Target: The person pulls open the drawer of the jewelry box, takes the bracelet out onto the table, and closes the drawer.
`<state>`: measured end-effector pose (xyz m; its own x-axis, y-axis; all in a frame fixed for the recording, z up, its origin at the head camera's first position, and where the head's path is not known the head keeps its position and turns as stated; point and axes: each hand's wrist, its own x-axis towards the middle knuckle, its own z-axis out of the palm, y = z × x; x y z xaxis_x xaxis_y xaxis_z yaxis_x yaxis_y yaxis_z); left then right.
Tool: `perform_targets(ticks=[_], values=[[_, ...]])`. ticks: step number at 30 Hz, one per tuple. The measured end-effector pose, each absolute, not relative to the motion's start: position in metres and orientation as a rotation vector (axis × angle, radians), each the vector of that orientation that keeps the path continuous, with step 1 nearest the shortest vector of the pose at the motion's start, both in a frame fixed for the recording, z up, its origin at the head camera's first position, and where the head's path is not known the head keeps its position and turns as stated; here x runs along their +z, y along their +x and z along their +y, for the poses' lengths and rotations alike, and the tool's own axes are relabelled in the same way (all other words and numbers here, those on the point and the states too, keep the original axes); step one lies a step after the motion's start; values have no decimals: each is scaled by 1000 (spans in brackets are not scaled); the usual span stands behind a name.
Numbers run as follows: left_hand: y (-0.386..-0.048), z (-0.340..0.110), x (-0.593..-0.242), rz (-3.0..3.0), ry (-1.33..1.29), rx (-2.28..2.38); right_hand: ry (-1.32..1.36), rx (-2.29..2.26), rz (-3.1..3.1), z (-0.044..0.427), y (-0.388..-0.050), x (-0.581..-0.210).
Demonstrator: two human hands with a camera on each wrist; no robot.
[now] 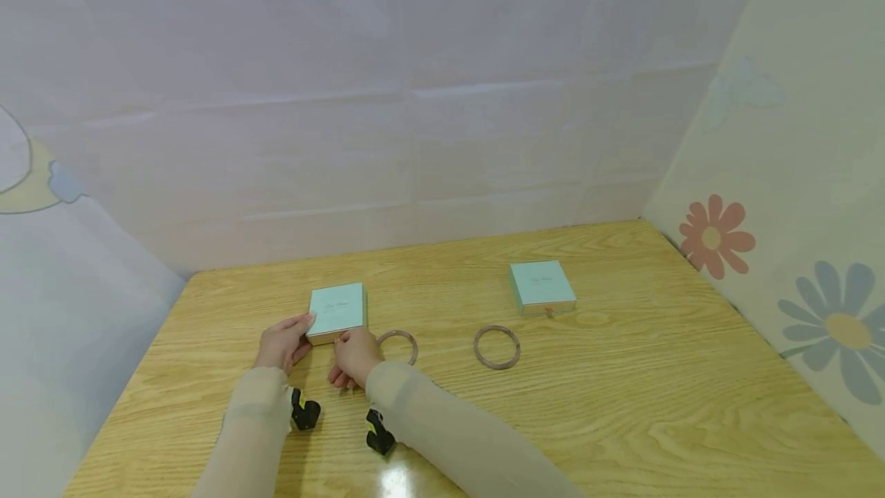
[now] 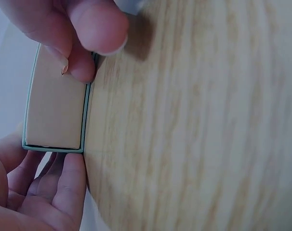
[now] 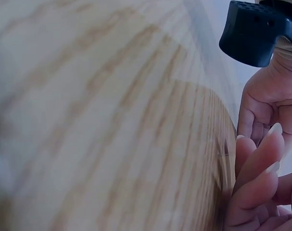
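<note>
A mint-green drawer-style gift box [image 1: 336, 306] lies on the table at the left, its pale drawer face [image 2: 57, 106] flush inside the sleeve. My left hand [image 1: 282, 343] grips the box's left side, thumb near the top edge and fingers along the side. At the front face, my right hand [image 1: 356, 356] pinches a small ribbon tab [image 2: 65, 70] between thumb and finger. Just right of that hand is a brownish bangle [image 1: 415, 348], partly hidden by it. In the right wrist view, the right-hand fingers [image 3: 254, 192] are curled and the box is out of sight.
Farther right, a second bangle [image 1: 475, 346] lies flat on the wooden table [image 1: 622, 375]. Behind it sits another mint-green box [image 1: 541, 281] with a tab on its front. A pale cloth wall [image 1: 415, 137] rises at the back, with flower-printed cloth on the right.
</note>
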<state>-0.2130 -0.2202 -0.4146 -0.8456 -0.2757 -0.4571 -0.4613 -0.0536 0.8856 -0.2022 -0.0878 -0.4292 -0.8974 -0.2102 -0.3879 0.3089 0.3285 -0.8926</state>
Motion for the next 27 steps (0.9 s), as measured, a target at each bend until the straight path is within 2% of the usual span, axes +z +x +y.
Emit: perform_targets(ticks=[17, 27], values=[[-210, -222, -417, 2070, -727, 2021, 91, -1591, 2142, -85, -202, -429], [-207, -222, -425, 2106, -716, 2039, -63, -1564, 2128, -71, -193, -426]])
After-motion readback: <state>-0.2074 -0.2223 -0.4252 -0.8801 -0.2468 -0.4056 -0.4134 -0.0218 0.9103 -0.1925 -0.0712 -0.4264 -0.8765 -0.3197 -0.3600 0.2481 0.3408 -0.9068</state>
